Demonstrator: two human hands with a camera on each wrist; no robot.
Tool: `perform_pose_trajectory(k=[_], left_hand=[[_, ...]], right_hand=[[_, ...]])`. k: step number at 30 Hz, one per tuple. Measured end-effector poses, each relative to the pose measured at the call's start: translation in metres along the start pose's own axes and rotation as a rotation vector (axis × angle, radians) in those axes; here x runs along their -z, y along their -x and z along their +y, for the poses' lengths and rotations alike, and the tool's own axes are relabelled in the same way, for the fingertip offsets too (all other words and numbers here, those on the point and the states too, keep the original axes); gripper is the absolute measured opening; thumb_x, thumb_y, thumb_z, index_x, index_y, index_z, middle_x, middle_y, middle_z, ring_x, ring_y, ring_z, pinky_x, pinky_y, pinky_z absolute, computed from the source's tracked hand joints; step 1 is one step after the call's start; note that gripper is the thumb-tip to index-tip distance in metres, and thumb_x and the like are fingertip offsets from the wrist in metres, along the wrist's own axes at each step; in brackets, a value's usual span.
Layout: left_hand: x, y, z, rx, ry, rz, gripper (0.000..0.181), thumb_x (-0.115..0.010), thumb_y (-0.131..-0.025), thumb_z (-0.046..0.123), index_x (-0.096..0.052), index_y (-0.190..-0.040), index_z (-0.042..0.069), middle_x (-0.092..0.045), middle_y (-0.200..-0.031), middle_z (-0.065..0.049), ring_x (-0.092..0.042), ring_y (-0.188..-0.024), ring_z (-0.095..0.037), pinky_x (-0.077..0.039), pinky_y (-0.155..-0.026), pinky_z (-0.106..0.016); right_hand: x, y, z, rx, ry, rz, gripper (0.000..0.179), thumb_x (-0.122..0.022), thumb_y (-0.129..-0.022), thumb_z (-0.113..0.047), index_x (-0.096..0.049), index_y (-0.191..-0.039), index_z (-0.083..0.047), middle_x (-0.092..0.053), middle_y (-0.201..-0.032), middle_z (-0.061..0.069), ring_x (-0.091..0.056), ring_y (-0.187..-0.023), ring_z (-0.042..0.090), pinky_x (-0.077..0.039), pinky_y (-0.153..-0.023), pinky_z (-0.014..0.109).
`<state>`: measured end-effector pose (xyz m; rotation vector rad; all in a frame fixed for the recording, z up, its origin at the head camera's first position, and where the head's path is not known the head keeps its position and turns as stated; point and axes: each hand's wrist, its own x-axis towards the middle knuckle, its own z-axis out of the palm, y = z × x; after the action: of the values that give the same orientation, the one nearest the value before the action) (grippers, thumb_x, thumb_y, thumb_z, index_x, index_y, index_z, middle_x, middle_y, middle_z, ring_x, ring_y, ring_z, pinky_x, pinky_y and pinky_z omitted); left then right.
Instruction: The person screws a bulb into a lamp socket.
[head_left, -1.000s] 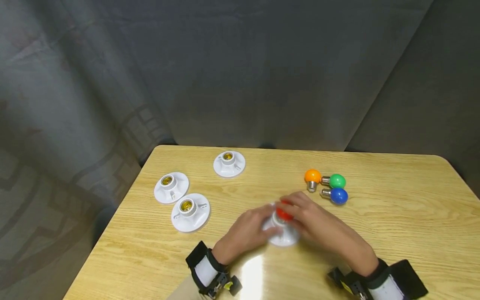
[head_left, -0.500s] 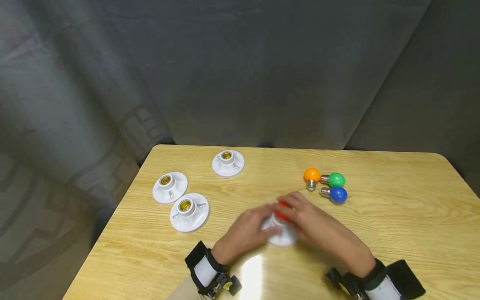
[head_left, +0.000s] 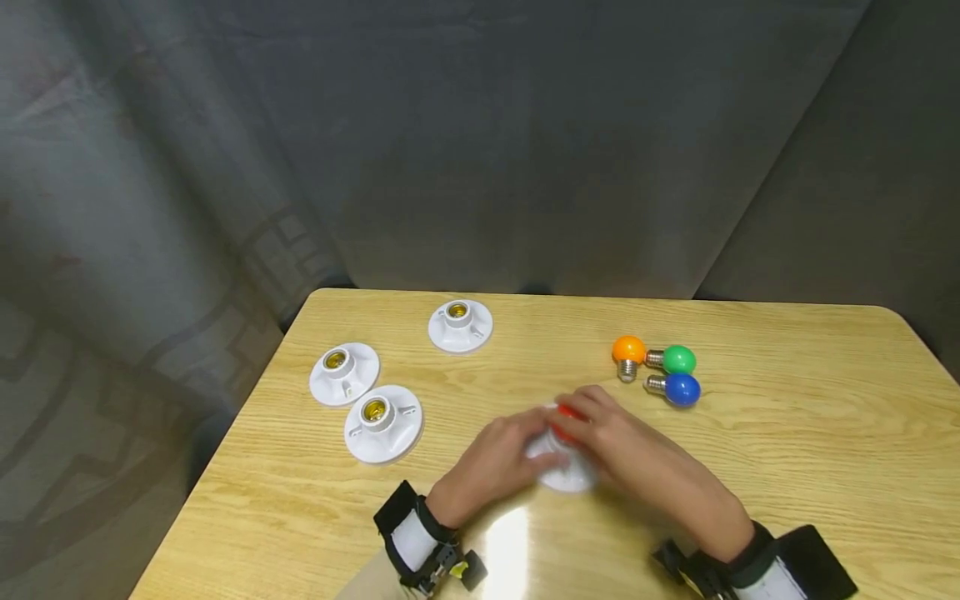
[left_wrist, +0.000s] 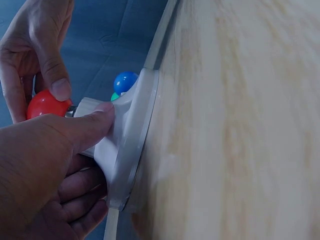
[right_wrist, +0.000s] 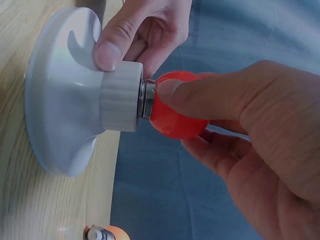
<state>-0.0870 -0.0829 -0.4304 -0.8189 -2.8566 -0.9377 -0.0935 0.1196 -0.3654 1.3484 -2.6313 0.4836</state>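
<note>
A red light bulb (right_wrist: 176, 120) stands in the mouth of a white lamp socket (right_wrist: 65, 100), with part of its metal screw base showing above the collar. My right hand (head_left: 626, 433) pinches the bulb's round glass between thumb and fingers. From the other side my left hand (head_left: 498, 454) grips the socket, its thumb on the collar and its fingers curled round the body, as the left wrist view shows. The socket's flat base lies on the wooden table (left_wrist: 225, 150). In the head view both hands cover much of bulb and socket.
Three more white sockets stand on the left: a back one (head_left: 461, 327), a left one (head_left: 344, 375) and a front one (head_left: 383, 425). Right of the hands lie an orange bulb (head_left: 628, 350), a green bulb (head_left: 679, 360) and a blue bulb (head_left: 682, 389). A grey curtain (head_left: 525, 167) hangs behind.
The right hand's fingers have shifted slightly around the red bulb. The left hand keeps its grip on the socket, and the other sockets and bulbs stay in place.
</note>
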Motion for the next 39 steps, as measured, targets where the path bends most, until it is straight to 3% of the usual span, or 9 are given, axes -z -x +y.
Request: perform_pose_trajectory(k=[13, 23, 30, 39], left_hand=[[0.000, -0.002, -0.001, -0.011, 0.012, 0.022, 0.049, -0.067, -0.088, 0.046, -0.059, -0.131, 0.024, -0.065, -0.130, 0.001, -0.068, -0.104, -0.012, -0.054, -0.085, -0.021], [-0.001, -0.002, -0.001, -0.018, 0.053, 0.016, 0.048, -0.066, -0.089, 0.046, -0.060, -0.131, 0.023, -0.066, -0.128, 0.002, -0.068, -0.103, -0.010, -0.053, -0.085, -0.020], [-0.001, -0.002, -0.002, -0.053, 0.025, 0.040, 0.047, -0.067, -0.088, 0.045, -0.059, -0.131, 0.025, -0.064, -0.131, 0.003, -0.066, -0.110, -0.012, -0.052, -0.093, -0.023], [0.000, -0.002, -0.001, 0.003, 0.061, -0.008, 0.054, -0.066, -0.089, 0.046, -0.054, -0.137, 0.025, -0.064, -0.132, 0.002, -0.068, -0.104, -0.011, -0.053, -0.087, -0.020]], right_hand=[[-0.001, -0.002, 0.000, 0.012, 0.023, 0.025, 0.053, -0.079, -0.064, 0.007, -0.072, -0.114, -0.009, -0.067, -0.114, 0.009, -0.056, -0.102, 0.021, -0.056, -0.085, 0.034], [0.016, -0.006, -0.004, -0.059, -0.035, -0.094, 0.052, -0.074, -0.072, 0.009, -0.070, -0.120, -0.012, -0.064, -0.119, 0.012, -0.059, -0.110, 0.025, -0.055, -0.090, 0.039], [0.015, -0.007, -0.002, -0.007, -0.107, -0.098, 0.049, -0.073, -0.066, 0.012, -0.073, -0.109, -0.011, -0.067, -0.120, 0.008, -0.062, -0.110, 0.023, -0.055, -0.092, 0.039], [0.021, -0.005, -0.003, -0.125, -0.116, -0.116, 0.047, -0.074, -0.068, 0.010, -0.072, -0.110, -0.010, -0.067, -0.118, 0.011, -0.064, -0.106, 0.025, -0.057, -0.087, 0.040]])
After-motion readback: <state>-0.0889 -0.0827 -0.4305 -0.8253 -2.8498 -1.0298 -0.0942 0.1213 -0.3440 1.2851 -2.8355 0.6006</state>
